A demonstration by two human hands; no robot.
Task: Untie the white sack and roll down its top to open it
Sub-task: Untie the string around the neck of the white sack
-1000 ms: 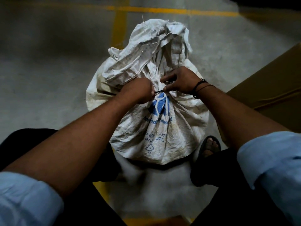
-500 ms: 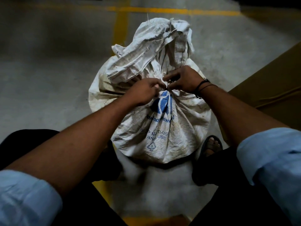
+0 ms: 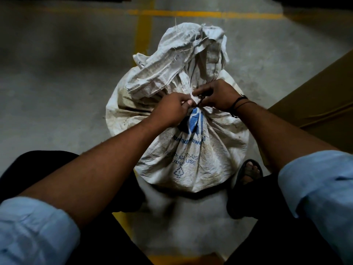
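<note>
A white sack [image 3: 191, 150] printed in blue stands on a concrete floor [image 3: 57, 92] between a person's knees, its neck cinched by a dark tie [image 3: 199, 103] and its loose top crumpled above the knot. The left grip [image 3: 170, 109] and right grip [image 3: 219, 96] meet at the neck, fingers curled, each pinching the dark tie. A black band [image 3: 239, 101] circles the right wrist. A sandalled foot [image 3: 250, 171] rests just beside the sack; yellow lines [image 3: 191, 14] cross the floor, with a brown board [image 3: 315, 102] at right
</note>
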